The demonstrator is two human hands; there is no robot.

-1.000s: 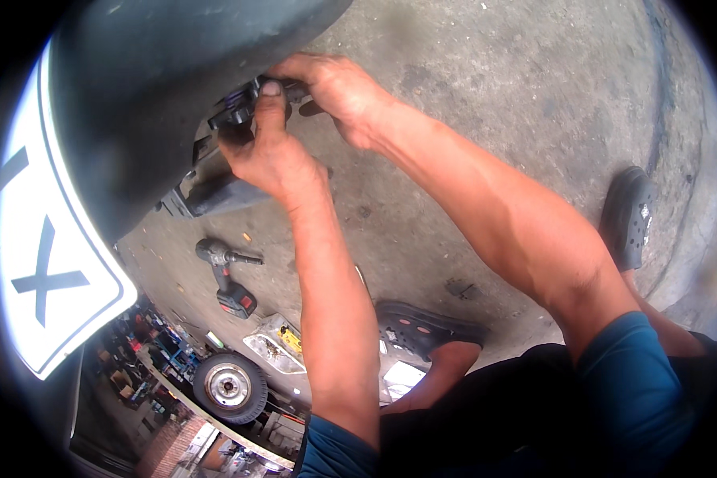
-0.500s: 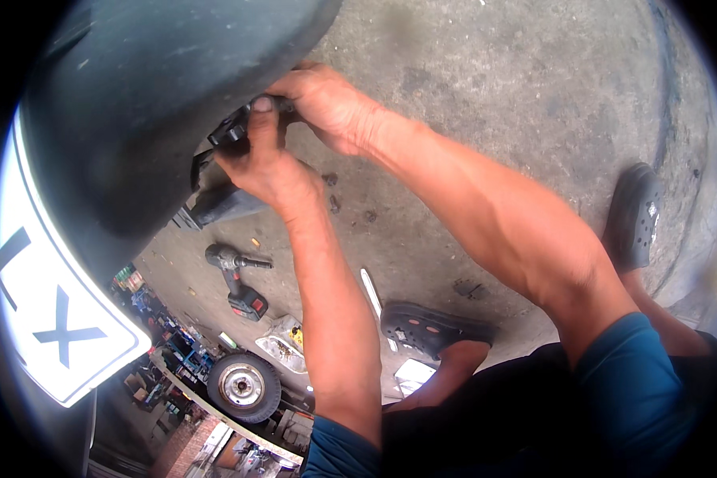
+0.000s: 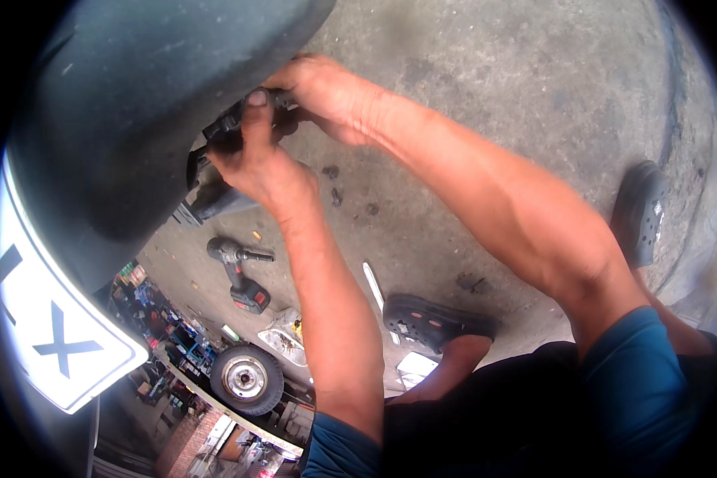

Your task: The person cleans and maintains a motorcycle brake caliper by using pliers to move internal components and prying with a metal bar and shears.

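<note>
A dark grey vehicle bumper (image 3: 151, 95) fills the upper left, with a white number plate (image 3: 64, 334) on its face. Just beneath the bumper's lower edge, both my hands grip a small black part (image 3: 229, 121), mostly hidden by fingers. My left hand (image 3: 267, 171) is closed on it from the near side, thumb pressed on top. My right hand (image 3: 323, 92) closes round its far side, its fingertips out of sight behind the bumper edge. Whether the part is fixed to the vehicle, I cannot tell.
On the concrete floor lie a cordless impact wrench (image 3: 235, 267), a clear tray (image 3: 279, 346) of small pieces, a long pale metal strip (image 3: 372, 287) and a white sheet (image 3: 417, 366). A wheel (image 3: 247, 380) lies beyond. My dark clogs (image 3: 430, 323) stand close by.
Both hands have shifted slightly up and left with the black part still in their grip. The view has moved a little; the floor things stay put.
</note>
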